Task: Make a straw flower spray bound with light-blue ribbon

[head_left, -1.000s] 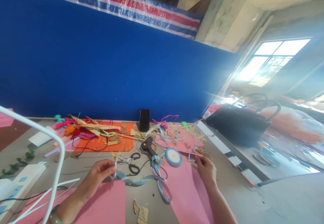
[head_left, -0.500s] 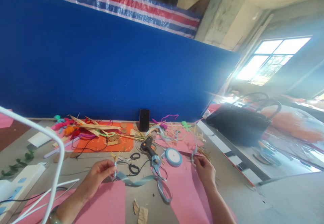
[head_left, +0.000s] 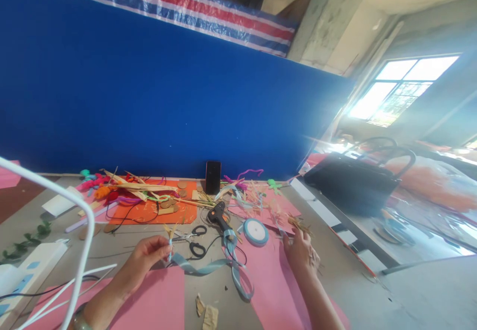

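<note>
My left hand (head_left: 151, 251) is closed in a pinch on a small straw bundle (head_left: 170, 234) wrapped in pale blue ribbon. A long blue-grey ribbon (head_left: 201, 269) trails from it across the table and loops near the glue gun. My right hand (head_left: 301, 253) is at the right, thumb and fingers apart, over pink paper and beside a pile of dry straw (head_left: 299, 222). A short ribbon piece (head_left: 278, 223) lies just left of its fingertips. Between my hands are black-handled scissors (head_left: 197, 249), a black glue gun (head_left: 219, 215) and a ribbon spool (head_left: 255, 231).
A phone (head_left: 213, 177) stands against the blue partition (head_left: 167, 86). Orange paper (head_left: 149, 215) at the back bears straw strips and pipe cleaners. A white cable (head_left: 87, 240) arches at the left above a power strip (head_left: 35, 273). A black bag (head_left: 350, 181) sits at right.
My right hand has let go of the short ribbon piece, spread its fingers and turned towards the straw pile. My left hand stays in place with the bundle.
</note>
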A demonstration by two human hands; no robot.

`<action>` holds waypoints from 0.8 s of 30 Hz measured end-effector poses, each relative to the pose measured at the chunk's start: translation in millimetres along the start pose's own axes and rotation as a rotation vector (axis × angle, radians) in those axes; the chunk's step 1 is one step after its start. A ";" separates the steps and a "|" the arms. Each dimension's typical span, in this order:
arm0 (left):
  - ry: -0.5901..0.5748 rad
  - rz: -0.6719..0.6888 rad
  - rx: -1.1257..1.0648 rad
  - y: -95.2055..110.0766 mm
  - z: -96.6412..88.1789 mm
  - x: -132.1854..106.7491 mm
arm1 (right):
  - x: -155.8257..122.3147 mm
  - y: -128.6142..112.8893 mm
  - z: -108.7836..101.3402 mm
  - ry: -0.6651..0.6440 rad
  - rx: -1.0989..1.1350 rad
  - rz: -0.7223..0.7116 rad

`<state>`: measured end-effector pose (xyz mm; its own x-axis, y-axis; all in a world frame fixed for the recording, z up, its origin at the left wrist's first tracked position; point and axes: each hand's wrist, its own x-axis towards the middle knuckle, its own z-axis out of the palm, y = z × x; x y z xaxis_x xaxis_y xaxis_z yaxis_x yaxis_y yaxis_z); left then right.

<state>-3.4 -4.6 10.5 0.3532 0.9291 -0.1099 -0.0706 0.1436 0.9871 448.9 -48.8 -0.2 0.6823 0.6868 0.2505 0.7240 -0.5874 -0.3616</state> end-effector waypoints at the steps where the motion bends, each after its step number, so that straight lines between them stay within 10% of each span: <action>1: -0.004 -0.004 0.001 -0.4 0.0 -0.2 | 1.3 -5.4 0.7 0.000 -0.010 -0.015; 14: 0.017 0.003 -0.024 -7.3 -3.8 5.3 | 61.4 -58.9 47.9 -0.300 0.217 -0.075; 24: -0.005 0.007 -0.056 -8.2 -2.0 1.6 | 51.2 -59.9 42.3 -0.099 0.687 -0.067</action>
<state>-4.1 -3.6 2.0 0.3568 0.9286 -0.1020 -0.1254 0.1558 0.9798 436.1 39.7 -3.7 0.6022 0.7672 0.2209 0.5141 -0.1609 -0.8425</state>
